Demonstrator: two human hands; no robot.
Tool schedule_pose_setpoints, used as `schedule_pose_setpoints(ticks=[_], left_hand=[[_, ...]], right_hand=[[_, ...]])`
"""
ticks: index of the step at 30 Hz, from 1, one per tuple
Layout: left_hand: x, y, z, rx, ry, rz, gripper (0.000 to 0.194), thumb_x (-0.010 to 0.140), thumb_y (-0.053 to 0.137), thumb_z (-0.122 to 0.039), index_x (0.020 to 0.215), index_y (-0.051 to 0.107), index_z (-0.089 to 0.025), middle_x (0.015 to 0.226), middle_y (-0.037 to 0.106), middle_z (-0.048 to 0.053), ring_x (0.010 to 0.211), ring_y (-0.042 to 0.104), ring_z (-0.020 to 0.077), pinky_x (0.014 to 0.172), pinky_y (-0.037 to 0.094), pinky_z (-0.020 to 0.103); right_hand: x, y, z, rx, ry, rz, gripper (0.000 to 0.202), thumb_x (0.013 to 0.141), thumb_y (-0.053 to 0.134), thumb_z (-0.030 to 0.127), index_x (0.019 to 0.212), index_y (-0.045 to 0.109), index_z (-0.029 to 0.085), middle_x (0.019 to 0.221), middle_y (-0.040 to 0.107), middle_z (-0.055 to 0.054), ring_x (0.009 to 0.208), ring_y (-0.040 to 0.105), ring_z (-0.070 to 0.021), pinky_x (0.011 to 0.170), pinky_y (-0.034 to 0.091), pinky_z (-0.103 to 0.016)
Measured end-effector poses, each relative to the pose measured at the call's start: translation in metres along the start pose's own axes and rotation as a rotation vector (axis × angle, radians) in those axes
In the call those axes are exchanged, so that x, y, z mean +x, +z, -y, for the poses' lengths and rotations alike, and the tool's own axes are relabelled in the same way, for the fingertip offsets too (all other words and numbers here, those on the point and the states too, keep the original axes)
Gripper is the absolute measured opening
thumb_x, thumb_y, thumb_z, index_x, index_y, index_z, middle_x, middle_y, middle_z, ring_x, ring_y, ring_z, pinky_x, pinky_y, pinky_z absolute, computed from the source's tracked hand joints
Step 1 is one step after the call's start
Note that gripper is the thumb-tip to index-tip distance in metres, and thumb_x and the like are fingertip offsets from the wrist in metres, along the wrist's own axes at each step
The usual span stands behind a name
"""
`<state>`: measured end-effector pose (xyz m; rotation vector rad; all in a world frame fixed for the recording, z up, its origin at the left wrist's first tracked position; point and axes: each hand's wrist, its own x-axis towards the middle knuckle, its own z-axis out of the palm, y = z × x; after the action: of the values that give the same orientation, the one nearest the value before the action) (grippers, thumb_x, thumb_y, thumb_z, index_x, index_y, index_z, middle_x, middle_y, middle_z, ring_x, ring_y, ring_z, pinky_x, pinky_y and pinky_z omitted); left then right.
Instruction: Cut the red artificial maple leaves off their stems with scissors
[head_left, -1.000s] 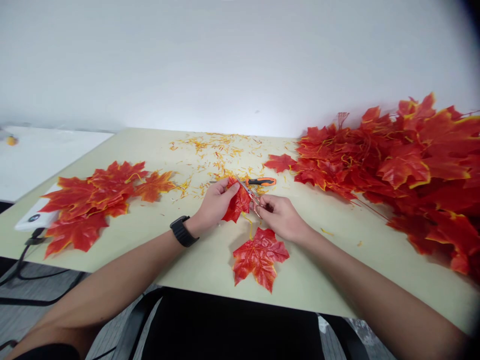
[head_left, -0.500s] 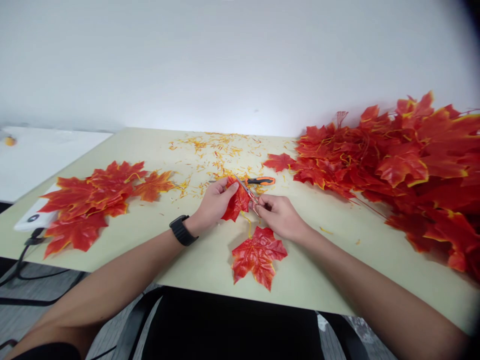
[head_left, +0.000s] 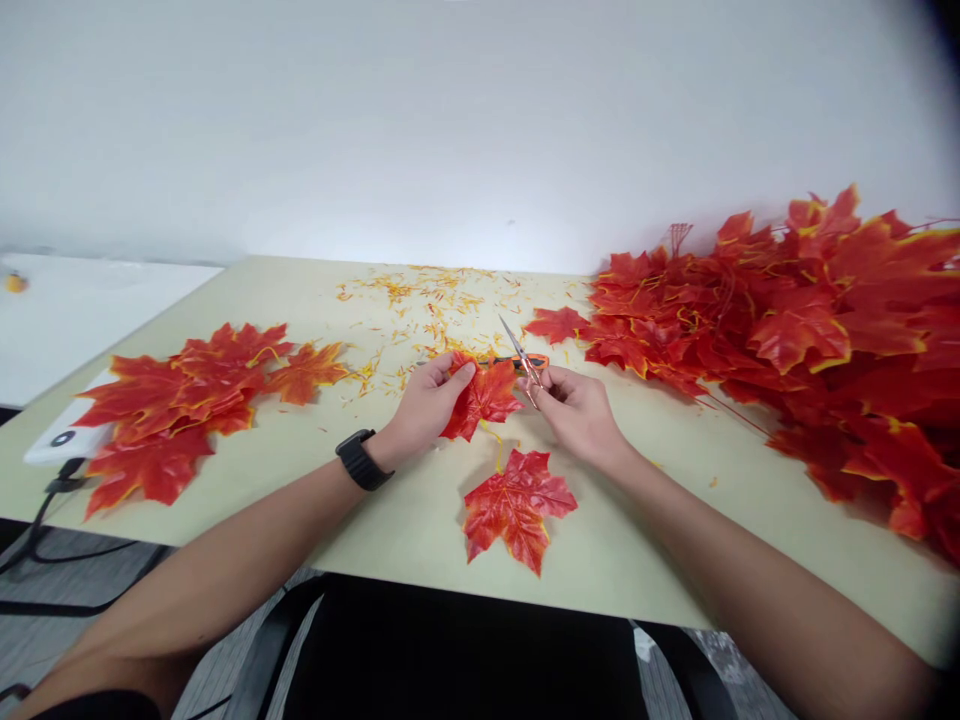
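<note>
My left hand (head_left: 433,405) pinches a red artificial maple leaf (head_left: 486,395) by its left edge, just above the table. In my right hand (head_left: 581,410) is a pair of small rose-gold scissors (head_left: 520,350). Their blades look together and point up and to the left, apart from the leaf. A second red leaf (head_left: 517,508) lies nearer to me, below the held one, with a yellow stem reaching up toward it. Behind the held leaf and the scissors lies an orange and black handled tool (head_left: 538,361), partly hidden.
Yellow and red trimmings (head_left: 420,292) are strewn over the back middle of the table (head_left: 375,540). A large heap of red leaves (head_left: 795,340) fills the right side. Several leaves (head_left: 187,390) lie at left, partly over a white power strip (head_left: 64,436) with a black cable.
The scissors have drawn back from the leaf to the right, and their blades have come together. More of the held leaf now shows, spread to the right.
</note>
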<state>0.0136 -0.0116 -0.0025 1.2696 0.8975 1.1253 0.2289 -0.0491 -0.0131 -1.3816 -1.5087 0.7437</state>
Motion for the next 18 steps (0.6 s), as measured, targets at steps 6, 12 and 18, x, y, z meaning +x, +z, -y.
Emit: schedule_pose_setpoints(ticks=[6, 12, 18], left_hand=[[0.0, -0.001, -0.001, 0.025, 0.034, 0.03, 0.028, 0.092, 0.079, -0.042, 0.08, 0.068, -0.019, 0.074, 0.069, 0.001, 0.061, 0.06, 0.0101, 0.057, 0.048, 0.022], [-0.001, -0.003, -0.002, 0.062, 0.059, 0.011, 0.03, 0.092, 0.078, -0.041, 0.077, 0.066, -0.019, 0.069, 0.066, 0.0, 0.057, 0.056, 0.0095, 0.054, 0.044, 0.022], [0.0, -0.003, -0.002, 0.061, 0.041, 0.006, 0.027, 0.091, 0.076, -0.037, 0.077, 0.066, -0.018, 0.071, 0.065, 0.0, 0.059, 0.055, 0.0091, 0.056, 0.043, 0.022]], right_hand=[[0.004, 0.002, -0.001, -0.083, 0.009, 0.014, 0.036, 0.086, 0.062, 0.043, 0.065, 0.041, 0.023, 0.064, 0.048, 0.002, 0.062, 0.041, -0.0131, 0.061, 0.03, -0.029], [0.009, -0.003, -0.006, -0.001, 0.015, -0.035, 0.042, 0.087, 0.065, 0.047, 0.064, 0.039, 0.023, 0.065, 0.045, 0.003, 0.065, 0.042, -0.0137, 0.063, 0.03, -0.028], [0.015, -0.011, -0.012, -0.005, 0.04, -0.096, 0.051, 0.088, 0.069, 0.058, 0.06, 0.046, 0.022, 0.059, 0.043, 0.003, 0.06, 0.04, -0.0132, 0.061, 0.03, -0.029]])
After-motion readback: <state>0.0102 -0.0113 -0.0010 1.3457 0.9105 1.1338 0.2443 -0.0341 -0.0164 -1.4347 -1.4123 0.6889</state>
